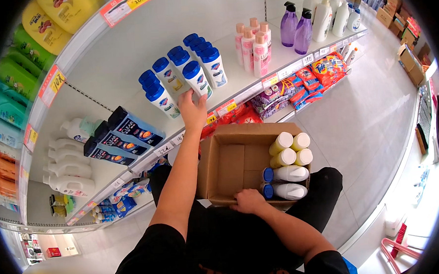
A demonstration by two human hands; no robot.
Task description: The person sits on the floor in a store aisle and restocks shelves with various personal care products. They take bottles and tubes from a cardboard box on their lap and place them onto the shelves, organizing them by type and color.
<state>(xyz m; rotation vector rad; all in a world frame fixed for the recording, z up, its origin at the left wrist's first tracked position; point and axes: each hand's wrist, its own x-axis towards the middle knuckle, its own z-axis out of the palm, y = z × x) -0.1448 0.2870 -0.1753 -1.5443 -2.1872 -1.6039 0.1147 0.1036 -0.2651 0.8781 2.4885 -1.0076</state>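
Note:
My left hand [193, 108] reaches to the shelf, its fingers closed around the lower part of a white bottle with a blue cap [197, 78]. Several matching blue-capped bottles [213, 68] stand in a cluster beside and behind it. On my lap rests an open cardboard box [212, 172]. Its near rim is gripped by my right hand [249, 201], the fingers curled over the edge. Inside, at the right, are several yellow bottles with white caps [283, 157], white bottles [289, 183] and two blue caps [267, 182]. The box's left part shows bare cardboard.
Dark blue shampoo bottles [122, 137] stand left on the shelf [237, 89], white jugs [69, 167] farther left. Pink bottles [261, 53] and purple pump bottles [303, 31] stand to the right. Detergent bags [327, 69] lie on the lower shelf. Cartons [412, 65] stand across the aisle.

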